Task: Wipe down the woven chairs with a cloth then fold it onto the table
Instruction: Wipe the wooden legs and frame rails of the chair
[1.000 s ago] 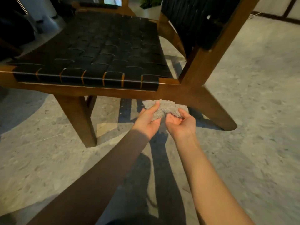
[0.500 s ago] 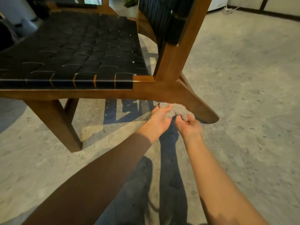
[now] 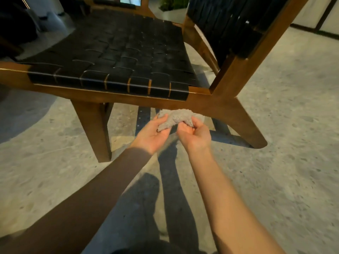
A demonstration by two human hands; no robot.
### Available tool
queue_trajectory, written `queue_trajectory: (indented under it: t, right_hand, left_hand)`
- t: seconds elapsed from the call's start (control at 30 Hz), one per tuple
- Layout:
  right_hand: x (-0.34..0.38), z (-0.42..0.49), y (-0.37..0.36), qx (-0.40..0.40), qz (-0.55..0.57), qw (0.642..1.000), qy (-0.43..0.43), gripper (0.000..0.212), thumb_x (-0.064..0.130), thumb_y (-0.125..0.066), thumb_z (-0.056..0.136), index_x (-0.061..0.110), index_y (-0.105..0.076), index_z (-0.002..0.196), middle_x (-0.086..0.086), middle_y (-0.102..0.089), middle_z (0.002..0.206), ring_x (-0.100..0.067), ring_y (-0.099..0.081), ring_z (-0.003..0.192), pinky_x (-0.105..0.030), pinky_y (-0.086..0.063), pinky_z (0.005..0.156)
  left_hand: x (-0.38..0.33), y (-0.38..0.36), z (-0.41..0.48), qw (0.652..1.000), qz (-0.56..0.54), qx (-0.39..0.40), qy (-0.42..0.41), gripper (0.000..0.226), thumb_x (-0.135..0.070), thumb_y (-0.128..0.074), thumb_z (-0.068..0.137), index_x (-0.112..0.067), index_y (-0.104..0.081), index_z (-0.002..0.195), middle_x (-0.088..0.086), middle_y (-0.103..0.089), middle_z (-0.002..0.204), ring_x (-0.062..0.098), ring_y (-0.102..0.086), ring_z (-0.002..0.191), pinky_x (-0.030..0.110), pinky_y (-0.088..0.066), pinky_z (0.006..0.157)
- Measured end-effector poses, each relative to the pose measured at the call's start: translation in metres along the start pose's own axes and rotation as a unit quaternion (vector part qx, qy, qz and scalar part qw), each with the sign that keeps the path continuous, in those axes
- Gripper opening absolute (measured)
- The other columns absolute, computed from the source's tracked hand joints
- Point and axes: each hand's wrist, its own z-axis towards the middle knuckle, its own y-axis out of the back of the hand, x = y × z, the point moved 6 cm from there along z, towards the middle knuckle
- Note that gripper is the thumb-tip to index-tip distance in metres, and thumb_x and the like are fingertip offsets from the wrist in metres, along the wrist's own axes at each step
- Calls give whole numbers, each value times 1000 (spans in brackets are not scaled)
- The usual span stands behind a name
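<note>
head view: both hands, left hand (image 3: 153, 133) and right hand (image 3: 194, 133), grip cloth (image 3: 175, 118) below chair (image 3: 113, 57).

both hands (image 3: 176, 132) hold grey cloth (image 3: 174, 118) | under woven chair (image 3: 113, 57) rail

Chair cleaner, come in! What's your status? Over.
Left hand and right hand both grip the grey cloth. Cloth bunched, just under the seat edge of the woven chair. Nothing in the way.
</note>
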Motion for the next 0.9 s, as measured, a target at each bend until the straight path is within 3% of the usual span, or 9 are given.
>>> queue_trajectory:
  t: [0.07, 0.13, 0.2, 0.27, 0.37, 0.5, 0.7, 0.77, 0.9]
  right_hand:
    - [-25, 1, 0, 5, -29, 999, -38, 37, 9, -37, 99, -3, -48, 132, -22, -54, 132, -30, -50, 125, -37, -34, 109]
    - [-54, 1, -4, 3, -58, 997, -56, 38, 8, -37, 99, -6, -45, 134, -25, -51, 135, -32, -47, 129, -38, -31, 112]
    - [-79, 3, -6, 3, -75, 995, -71, 40, 8, -38, 100, -6, -40, 137, -26, -45, 140, -33, -41, 133, -38, -27, 114]
    - [-99, 4, -8, 1, -95, 992, -83, 44, 8, -39, 99, -6, -33, 141, -26, -37, 145, -33, -33, 138, -38, -23, 116]
    - [-125, 6, -9, 22, -106, 988, -114, 44, 9, -40, 99, -8, -35, 140, -29, -40, 142, -34, -36, 136, -39, -25, 115]
    - [-135, 10, -10, 39, -131, 983, -121, 41, 9, -41, 99, -8, -41, 136, -29, -49, 135, -34, -45, 130, -37, -32, 112]
    - [-128, 14, -2, 63, -269, 958, -83, 21, 2, -44, 95, -3, -56, 111, -24, -69, 101, -32, -67, 94, -38, -54, 82]
    - [-120, 19, 8, 35, -346, 937, -17, 18, -1, -42, 95, -1, -56, 107, -22, -68, 104, -31, -66, 99, -36, -53, 83]
    - [-116, 26, 17, 11, -471, 867, 160, 23, -2, -41, 95, 8, -57, 107, -17, -62, 108, -24, -61, 99, -32, -52, 85]
  left_hand:
    - [15, 26, -7, 998, -44, -29, 38, 45, -23, -47, 98, -30, -38, 142, -11, -34, 148, 7, -34, 135, 23, -19, 112]
    - [23, 51, -9, 980, -185, -37, 66, 41, -21, -44, 100, -21, -41, 141, -8, -39, 144, 0, -48, 122, 23, -40, 104]
    - [28, 65, -13, 869, -474, -14, 141, 35, -18, -46, 99, -10, -50, 134, 2, -53, 135, 5, -62, 105, 22, -51, 88]
    - [35, 76, -15, 760, -625, -15, 179, 35, -18, -49, 98, -6, -53, 130, 10, -62, 126, 16, -63, 109, 28, -49, 96]
    - [34, 99, -23, 749, -641, -50, 156, 35, -17, -48, 98, 1, -52, 127, 4, -62, 120, 10, -65, 103, 21, -54, 84]
    - [42, 106, -23, 684, -711, -28, 163, 26, -11, -51, 95, 3, -58, 116, 21, -65, 115, 26, -63, 110, 35, -46, 100]
    - [62, 99, -25, 692, -705, -38, 154, 25, -9, -48, 96, 0, -56, 118, 21, -62, 120, 27, -62, 108, 37, -48, 95]
    - [77, 99, -29, 757, -631, -55, 161, 20, -7, -48, 95, -5, -58, 113, 16, -61, 123, 23, -63, 106, 35, -48, 95]
    - [111, 123, -49, 911, -330, -153, 196, 31, -12, -61, 90, -17, -57, 120, 4, -59, 121, 14, -62, 92, 25, -54, 74]
